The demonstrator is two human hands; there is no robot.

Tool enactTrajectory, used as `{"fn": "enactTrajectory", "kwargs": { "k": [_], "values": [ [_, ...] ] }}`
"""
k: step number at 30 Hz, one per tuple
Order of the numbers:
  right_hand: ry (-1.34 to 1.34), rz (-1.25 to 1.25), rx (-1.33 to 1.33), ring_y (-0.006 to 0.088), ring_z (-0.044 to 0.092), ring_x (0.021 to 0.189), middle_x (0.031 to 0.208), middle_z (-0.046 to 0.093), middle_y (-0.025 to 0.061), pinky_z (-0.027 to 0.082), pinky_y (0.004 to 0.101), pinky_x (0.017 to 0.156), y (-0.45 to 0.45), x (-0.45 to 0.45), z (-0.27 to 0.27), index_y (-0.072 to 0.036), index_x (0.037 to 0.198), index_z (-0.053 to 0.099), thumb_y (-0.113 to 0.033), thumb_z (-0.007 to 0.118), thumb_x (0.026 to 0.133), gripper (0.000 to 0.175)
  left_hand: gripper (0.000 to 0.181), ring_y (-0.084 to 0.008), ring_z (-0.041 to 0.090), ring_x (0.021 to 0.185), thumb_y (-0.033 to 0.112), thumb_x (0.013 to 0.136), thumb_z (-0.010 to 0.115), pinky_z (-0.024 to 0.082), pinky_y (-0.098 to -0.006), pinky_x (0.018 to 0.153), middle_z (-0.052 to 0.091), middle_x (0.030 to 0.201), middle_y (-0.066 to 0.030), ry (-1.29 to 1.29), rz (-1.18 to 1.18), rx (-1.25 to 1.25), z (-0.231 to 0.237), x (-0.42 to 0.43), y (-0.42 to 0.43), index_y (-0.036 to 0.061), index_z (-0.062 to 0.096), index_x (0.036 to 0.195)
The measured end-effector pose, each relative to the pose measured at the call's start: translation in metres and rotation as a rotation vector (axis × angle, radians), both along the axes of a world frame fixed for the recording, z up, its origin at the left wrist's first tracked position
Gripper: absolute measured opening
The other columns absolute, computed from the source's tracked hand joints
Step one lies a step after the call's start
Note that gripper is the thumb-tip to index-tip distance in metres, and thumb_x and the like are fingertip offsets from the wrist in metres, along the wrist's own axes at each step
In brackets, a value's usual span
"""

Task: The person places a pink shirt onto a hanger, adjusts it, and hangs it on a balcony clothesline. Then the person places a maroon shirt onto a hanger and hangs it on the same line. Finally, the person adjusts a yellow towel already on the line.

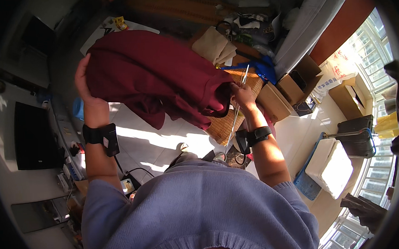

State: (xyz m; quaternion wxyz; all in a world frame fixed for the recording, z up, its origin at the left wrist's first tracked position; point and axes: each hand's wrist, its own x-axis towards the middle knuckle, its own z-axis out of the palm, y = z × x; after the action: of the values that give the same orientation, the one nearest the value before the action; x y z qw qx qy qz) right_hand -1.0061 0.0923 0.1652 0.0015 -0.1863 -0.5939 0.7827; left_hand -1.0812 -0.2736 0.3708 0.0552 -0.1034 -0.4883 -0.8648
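Observation:
A dark red short-sleeved shirt (149,66) is stretched sideways between my two hands, above the tiled floor. My left hand (88,86) is at the hem end, with the fingers partly hidden behind or inside the cloth. At the collar end, my right hand (242,94) grips the neckline, and a thin metal rod (235,117) passes by its fingers. Whether the rod is held in the same grip is hard to tell. Beneath the collar lies a woven bamboo mat (225,126).
Open cardboard boxes (274,102) stand to the right, near a grey curtain (311,27). A white foam box (328,166) rests on a blue cart farther right. A folded beige cloth (214,46) and a white table (140,26) are beyond the shirt. A television (37,136) is at left.

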Motion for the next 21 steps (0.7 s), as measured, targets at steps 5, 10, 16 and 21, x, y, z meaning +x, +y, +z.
{"fn": "enactTrajectory", "kwargs": {
  "k": [5,10,16,21],
  "values": [
    [0.164,0.092,-0.214,0.0133,0.062,0.074,0.086,0.062,0.0031,0.055,0.0299,0.066,-0.002,-0.014,0.088,-0.007,0.096,0.056,-0.024,0.044,0.097,0.021,0.029,-0.0223,0.062,0.097,0.020,0.088,0.056,0.048,-0.0336,0.089,0.065,0.107,-0.0111,-0.353,-0.357,0.090,-0.044,0.001,-0.046,0.0012,0.061,0.109],
    [0.361,0.349,-0.269,0.0055,0.056,0.076,0.086,0.060,-0.0015,0.047,0.0209,0.071,-0.070,-0.044,0.156,-0.005,0.097,0.056,-0.016,0.050,0.095,0.012,0.042,-0.0243,0.057,0.108,0.026,0.091,0.056,0.044,-0.0357,0.096,0.059,0.119,-0.0124,-0.471,-0.427,0.100,-0.124,0.006,-0.019,0.0004,0.052,0.124],
    [0.352,0.512,-0.130,0.0066,0.056,0.080,0.091,0.060,0.0004,0.047,0.0209,0.074,-0.148,-0.047,0.200,-0.002,0.105,0.056,-0.016,0.060,0.091,0.021,0.057,-0.0201,0.053,0.112,0.023,0.084,0.063,0.042,-0.0320,0.097,0.054,0.125,-0.0097,-0.222,-0.433,-0.361,-0.157,0.021,0.074,0.0011,0.042,0.132],
    [0.440,0.412,-0.014,0.0115,0.061,0.086,0.097,0.064,0.0041,0.049,0.0252,0.081,-0.146,-0.035,0.233,0.001,0.115,0.054,0.000,0.065,0.079,0.038,0.050,-0.0218,0.054,0.109,0.021,0.087,0.054,0.046,-0.0371,0.088,0.055,0.123,-0.0082,-0.422,-0.370,-0.184,-0.210,0.000,0.082,0.0049,0.043,0.133]
  ]
}}
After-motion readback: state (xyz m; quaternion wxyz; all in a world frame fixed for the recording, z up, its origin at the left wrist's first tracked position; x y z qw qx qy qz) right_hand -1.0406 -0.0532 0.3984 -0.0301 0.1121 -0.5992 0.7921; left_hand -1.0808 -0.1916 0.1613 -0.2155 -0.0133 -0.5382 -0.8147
